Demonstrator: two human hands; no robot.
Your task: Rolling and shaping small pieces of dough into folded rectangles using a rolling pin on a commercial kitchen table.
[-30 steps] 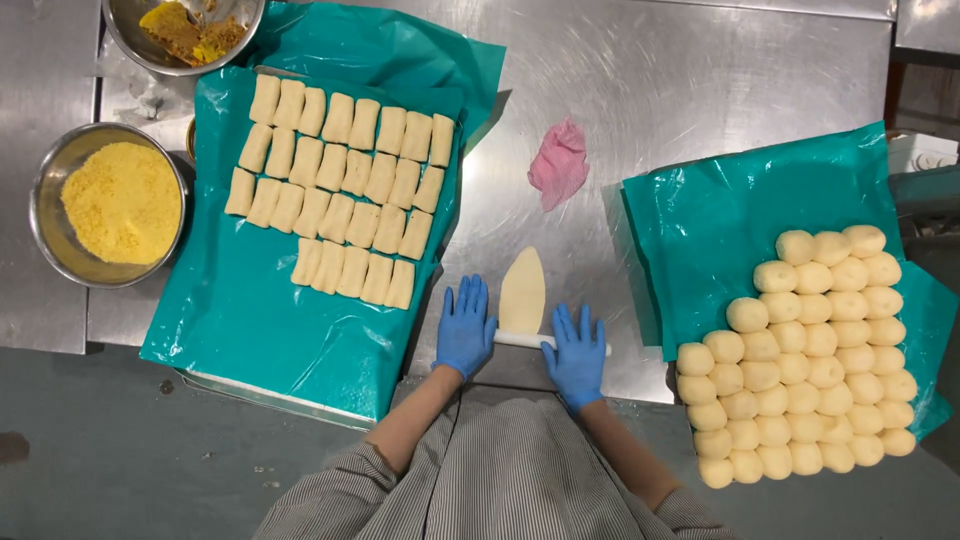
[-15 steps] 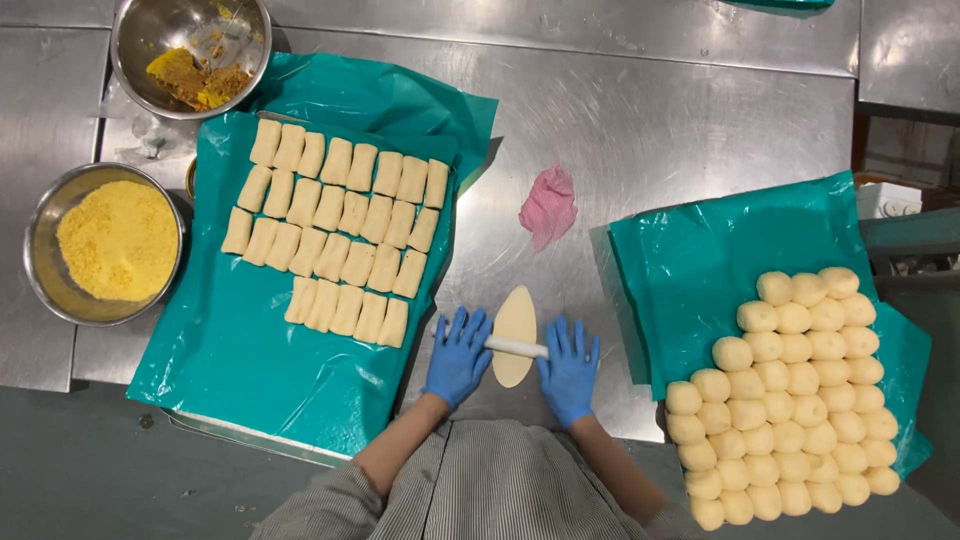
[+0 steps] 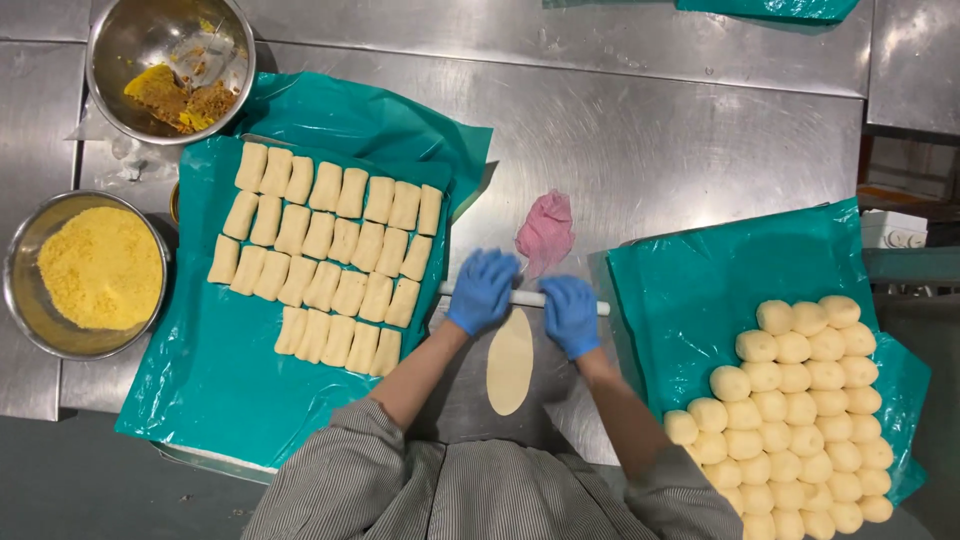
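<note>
Both hands are pressing flat, fingers together, on a thin rolling pin (image 3: 523,298): left hand (image 3: 481,290), right hand (image 3: 570,314). The pin is now sitting at the dough strip's (image 3: 510,362) twelve o'clock end, having rolled away, lengthening the strip on the tabletop (image 3: 660,150).

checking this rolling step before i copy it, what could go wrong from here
The rolling pin sits at the far tip of the thin oval dough sheet, with the left hand and right hand pressing on it; the tip could get rolled too thin or stick to the steel table. The pink cloth lies just beyond the pin, so a longer push might catch it.
</note>
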